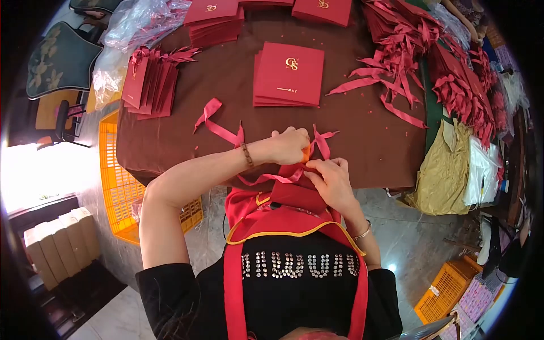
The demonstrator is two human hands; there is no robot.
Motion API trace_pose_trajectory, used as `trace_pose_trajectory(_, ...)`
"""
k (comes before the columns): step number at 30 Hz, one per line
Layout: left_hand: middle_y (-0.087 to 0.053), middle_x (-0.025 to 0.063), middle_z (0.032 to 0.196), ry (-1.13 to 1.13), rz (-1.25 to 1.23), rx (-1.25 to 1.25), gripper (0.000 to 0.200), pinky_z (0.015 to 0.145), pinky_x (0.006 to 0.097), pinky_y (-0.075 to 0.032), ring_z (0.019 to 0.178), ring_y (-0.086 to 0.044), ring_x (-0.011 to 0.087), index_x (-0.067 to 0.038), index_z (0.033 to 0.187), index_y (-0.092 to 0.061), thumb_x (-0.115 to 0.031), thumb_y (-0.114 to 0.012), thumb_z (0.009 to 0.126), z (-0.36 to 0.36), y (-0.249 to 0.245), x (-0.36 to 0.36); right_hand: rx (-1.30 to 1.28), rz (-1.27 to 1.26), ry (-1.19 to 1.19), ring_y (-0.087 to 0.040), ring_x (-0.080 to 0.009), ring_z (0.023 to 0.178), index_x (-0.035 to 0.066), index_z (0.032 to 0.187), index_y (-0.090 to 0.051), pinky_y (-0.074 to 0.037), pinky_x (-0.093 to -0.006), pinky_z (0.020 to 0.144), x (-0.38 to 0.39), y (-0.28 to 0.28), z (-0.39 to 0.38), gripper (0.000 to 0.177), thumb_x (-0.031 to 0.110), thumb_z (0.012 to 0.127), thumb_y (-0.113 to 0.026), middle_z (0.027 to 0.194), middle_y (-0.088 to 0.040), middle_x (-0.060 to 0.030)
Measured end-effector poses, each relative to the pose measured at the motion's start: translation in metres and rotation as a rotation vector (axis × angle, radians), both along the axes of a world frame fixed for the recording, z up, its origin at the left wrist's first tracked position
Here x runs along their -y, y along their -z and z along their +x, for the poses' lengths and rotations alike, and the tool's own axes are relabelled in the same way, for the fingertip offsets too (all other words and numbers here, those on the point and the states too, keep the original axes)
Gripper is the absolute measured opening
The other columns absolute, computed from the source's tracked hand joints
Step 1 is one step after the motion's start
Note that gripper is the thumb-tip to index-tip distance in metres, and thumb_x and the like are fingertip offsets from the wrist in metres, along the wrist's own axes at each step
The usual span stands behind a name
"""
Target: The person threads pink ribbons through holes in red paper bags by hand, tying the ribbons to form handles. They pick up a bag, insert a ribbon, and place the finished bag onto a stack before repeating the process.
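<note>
Gripping something small and orange (pixel 306 153) in a curled left hand (pixel 292 145) and pinching pink ribbon (pixel 226 135) with the right hand (pixel 333 184), at the near edge of the brown table (pixel 371 150). Probably soft, featherlight, kinda slippery, so best grabbed flat near the ends; seeing stiffer-looking red cards (pixel 303 75) stacked farther out.

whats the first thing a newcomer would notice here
Probably the stack of square red cards with gold lettering, centred on the brown cloth-covered table. Next, perhaps, the big heap of red cards with tangled pinkish-red ribbons toward the table's far right. At the near edge, the left hand and right hand work close together among loose pinkish-red ribbon.
</note>
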State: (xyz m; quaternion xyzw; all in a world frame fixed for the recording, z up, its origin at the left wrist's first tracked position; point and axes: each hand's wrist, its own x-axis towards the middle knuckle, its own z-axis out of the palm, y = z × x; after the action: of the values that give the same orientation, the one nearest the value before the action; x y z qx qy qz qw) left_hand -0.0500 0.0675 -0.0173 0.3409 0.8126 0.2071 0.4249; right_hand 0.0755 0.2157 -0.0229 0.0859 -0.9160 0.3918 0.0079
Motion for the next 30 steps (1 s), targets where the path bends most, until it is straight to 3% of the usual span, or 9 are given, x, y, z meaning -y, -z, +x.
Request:
trace_pose_trajectory(8, -0.053, 0.007, 0.104, -0.042, 0.077, -0.235, 0.022, 0.086, 0.0478, -0.039, 0.1, -0.051, 0.0283, -0.008, 0.087, -0.062, -0.028, -0.055, 0.083, -0.008, -0.011, 0.0, 0.037, 0.045, 0.003, -0.056, -0.0212, 0.079, 0.008, 0.095, -0.063, -0.034, -0.0353, 0.085, 0.007, -0.002, -0.006, 0.016, 0.016, 0.082, -0.063, 0.081, -0.063, -0.0039)
trace_pose_trajectory(10, -0.056, 0.0104, 0.104, -0.256, 0.323, -0.121, 0.024, 0.084, 0.0421, -0.043, 0.1, -0.054, 0.0283, -0.009, 0.096, -0.064, -0.027, -0.056, 0.083, -0.021, 0.002, 0.009, 0.002, 0.035, 0.014, -0.056, -0.0214, 0.081, 0.008, 0.098, -0.063, -0.034, -0.0354, 0.085, 0.007, 0.011, -0.009, 0.018, 0.016, 0.082, -0.063, 0.084, -0.063, -0.0049)
trace_pose_trajectory(11, -0.06, 0.009, 0.094, -0.229, 0.542, -0.286, 0.024, 0.077, 0.0298, -0.045, 0.089, -0.057, 0.0211, -0.005, 0.104, -0.062, -0.021, -0.051, 0.09, -0.027, 0.021, 0.017, -0.034, 0.025, 0.029, -0.057, -0.0217, 0.083, 0.007, 0.1, -0.063, -0.034, -0.0356, 0.085, 0.006, 0.015, -0.01, 0.021, 0.016, 0.082, -0.063, 0.086, -0.063, -0.006)
trace_pose_trajectory(12, -0.061, 0.0078, 0.093, -0.504, 0.468, 0.038, 0.023, 0.07, 0.0271, -0.047, 0.08, -0.058, 0.0147, -0.004, 0.109, -0.061, -0.015, -0.049, 0.093, -0.028, -0.014, 0.019, -0.035, 0.02, 0.023, -0.057, -0.0217, 0.083, 0.007, 0.1, -0.063, -0.034, -0.0356, 0.085, 0.005, 0.016, -0.011, 0.021, 0.016, 0.082, -0.063, 0.086, -0.063, -0.006)
trace_pose_trajectory(14, -0.061, 0.0048, 0.087, -0.65, 0.546, -0.156, 0.022, 0.064, 0.0235, -0.046, 0.072, -0.056, 0.0097, -0.002, 0.109, -0.06, -0.012, -0.049, 0.093, -0.044, -0.009, 0.043, 0.051, -0.01, 0.021, -0.058, -0.0228, 0.087, 0.007, 0.104, -0.061, -0.034, -0.0368, 0.085, 0.002, 0.016, -0.013, 0.026, 0.016, 0.08, -0.065, 0.089, -0.063, -0.0087)
trace_pose_trajectory(17, -0.061, 0.0032, 0.08, -0.762, 0.502, -0.06, 0.02, 0.064, 0.0243, -0.046, 0.072, -0.056, 0.0105, -0.001, 0.106, -0.06, -0.012, -0.052, 0.091, -0.051, -0.01, 0.09, 0.026, -0.051, 0.094, -0.055, -0.0246, 0.098, 0.008, 0.105, -0.061, -0.034, -0.0393, 0.088, 0.001, 0.025, -0.009, 0.03, 0.016, 0.076, -0.068, 0.101, -0.06, -0.0088)
trace_pose_trajectory(20, -0.062, 0.0075, 0.077, -0.534, 0.284, -0.373, 0.024, 0.065, 0.0285, -0.047, 0.069, -0.058, 0.0152, -0.001, 0.108, -0.058, -0.014, -0.057, 0.088, -0.03, -0.009, 0.112, -0.351, 0.283, 0.155, -0.049, -0.0271, 0.106, 0.011, 0.106, -0.061, -0.033, -0.0418, 0.091, 0.002, 0.005, -0.006, 0.035, 0.017, 0.072, -0.072, 0.113, -0.054, -0.0069)
trace_pose_trajectory(24, -0.059, 0.0101, 0.068, -0.467, 0.015, -0.776, 0.031, 0.063, 0.0381, -0.044, 0.07, -0.059, 0.0281, -0.005, 0.107, -0.059, -0.02, -0.065, 0.081, -0.012, 0.002, 0.112, -0.302, 0.32, 0.318, -0.047, -0.0264, 0.108, 0.013, 0.104, -0.062, -0.033, -0.0405, 0.091, -0.014, 0.015, 0.009, 0.033, 0.019, 0.073, -0.072, 0.116, -0.051, -0.0056)
trace_pose_trajectory(30, -0.058, 0.008, 0.081, -0.37, 0.339, -0.902, 0.018, 0.066, 0.0376, -0.038, 0.073, -0.056, 0.0243, -0.007, 0.101, -0.06, -0.015, -0.06, 0.084, -0.01, 0.024, 0.107, -0.04, 0.143, 0.302, -0.053, -0.0262, 0.098, 0.008, 0.104, -0.063, -0.044, -0.0358, 0.081, -0.028, 0.017, 0.029, 0.032, 0.018, 0.075, -0.071, 0.108, -0.054, -0.0083)
